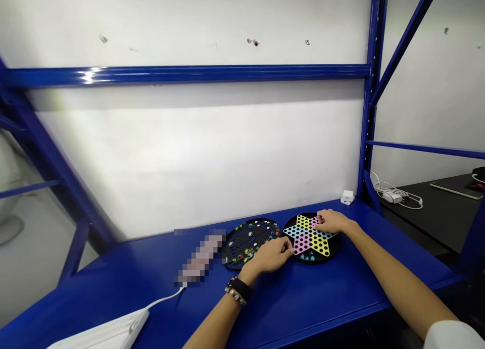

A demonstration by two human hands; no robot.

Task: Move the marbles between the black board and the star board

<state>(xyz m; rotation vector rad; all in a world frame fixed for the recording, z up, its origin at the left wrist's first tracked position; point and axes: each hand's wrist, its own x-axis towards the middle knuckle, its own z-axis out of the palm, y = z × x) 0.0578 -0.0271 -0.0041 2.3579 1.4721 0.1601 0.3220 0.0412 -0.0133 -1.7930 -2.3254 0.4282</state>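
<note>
Head view: left hand (273,255), fingers curled, at the near-left tip of the perforated yellow, pink and blue star-shaped board (309,235); right hand (333,220) curled at the far-right tip. Grip? Can't tell. Over that round black tray (333,247), best keep both tips level.

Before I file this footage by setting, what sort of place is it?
Probably a workroom or storage area: blue metal rack framing stands around a blue work surface, with a black table holding a white charger at right.
</note>
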